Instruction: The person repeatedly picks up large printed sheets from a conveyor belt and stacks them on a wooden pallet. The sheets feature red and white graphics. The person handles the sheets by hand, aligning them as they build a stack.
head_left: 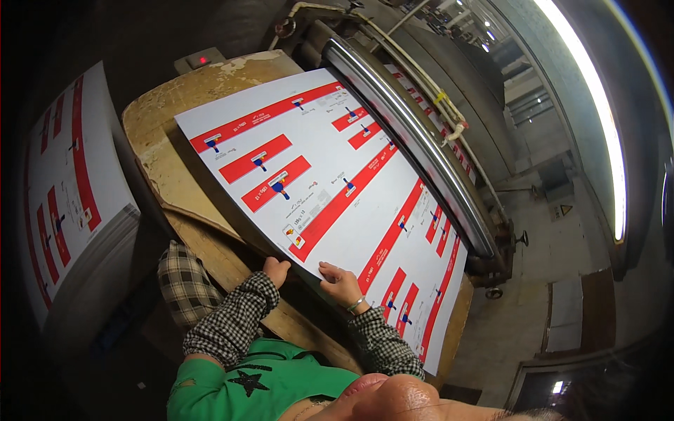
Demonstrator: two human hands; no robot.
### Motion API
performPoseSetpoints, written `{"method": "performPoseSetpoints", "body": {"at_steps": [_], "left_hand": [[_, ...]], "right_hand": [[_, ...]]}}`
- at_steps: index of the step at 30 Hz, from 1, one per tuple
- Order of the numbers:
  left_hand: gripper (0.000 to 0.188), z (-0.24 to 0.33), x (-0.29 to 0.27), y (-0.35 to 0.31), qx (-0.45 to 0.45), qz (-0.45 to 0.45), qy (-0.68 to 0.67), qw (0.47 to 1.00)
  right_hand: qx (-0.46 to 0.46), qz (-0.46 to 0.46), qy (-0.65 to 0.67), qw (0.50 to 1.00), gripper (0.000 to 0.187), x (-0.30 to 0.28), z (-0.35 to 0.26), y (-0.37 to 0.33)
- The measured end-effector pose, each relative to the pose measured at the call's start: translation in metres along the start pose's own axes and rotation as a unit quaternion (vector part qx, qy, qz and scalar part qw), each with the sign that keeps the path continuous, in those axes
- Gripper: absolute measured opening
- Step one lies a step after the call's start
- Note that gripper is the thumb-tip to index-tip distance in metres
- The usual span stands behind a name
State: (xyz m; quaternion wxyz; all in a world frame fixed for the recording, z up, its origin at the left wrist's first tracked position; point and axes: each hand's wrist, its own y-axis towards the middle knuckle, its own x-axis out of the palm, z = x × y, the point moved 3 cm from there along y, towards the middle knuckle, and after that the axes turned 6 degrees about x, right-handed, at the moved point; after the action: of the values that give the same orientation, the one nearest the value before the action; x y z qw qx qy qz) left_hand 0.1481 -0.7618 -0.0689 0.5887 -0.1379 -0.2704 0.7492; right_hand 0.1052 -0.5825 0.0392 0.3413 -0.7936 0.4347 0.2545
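We have the red-banded printed sheet spread over the counter, its far edge beside the shiny roller toward two o'clock. Toward seven, our left grip is curled at the sheet's near edge; our right grip, at six, overlaps it, fingers bent. We cannot tell whether either pinches it. A stack of similar sheets stands at nine.

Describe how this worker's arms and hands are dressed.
Both the left hand and right hand are ungloved. The forearms wear black-and-white checked oversleeves. A thin, pale bangle circles the right wrist. Above the left oversleeve, a green sleeve shows, matching the green top.
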Motion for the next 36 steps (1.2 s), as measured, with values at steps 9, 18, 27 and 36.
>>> {"method": "performPoseSetpoints", "body": {"at_steps": [9,18,27,36], "left_hand": [[0.041,0.009,0.006,-0.004,-0.033,-0.087,-0.174,0.98],[0.022,0.025,-0.002,-0.015,-0.004,-0.156,-0.172,0.973],[0.027,0.003,-0.003,-0.002,-0.077,-0.006,0.087,0.993],[0.029,0.022,-0.005,-0.015,0.059,0.031,0.003,0.998]], "right_hand": [[0.155,0.156,-0.027,0.975,0.05,-0.021,0.037,0.076],[-0.082,0.009,-0.157,0.984,0.09,0.018,-0.009,0.014],[-0.02,0.023,0.09,0.996,0.031,-0.058,-0.041,0.002],[0.053,-0.034,0.146,0.987,0.035,0.007,-0.004,-0.001]]}}
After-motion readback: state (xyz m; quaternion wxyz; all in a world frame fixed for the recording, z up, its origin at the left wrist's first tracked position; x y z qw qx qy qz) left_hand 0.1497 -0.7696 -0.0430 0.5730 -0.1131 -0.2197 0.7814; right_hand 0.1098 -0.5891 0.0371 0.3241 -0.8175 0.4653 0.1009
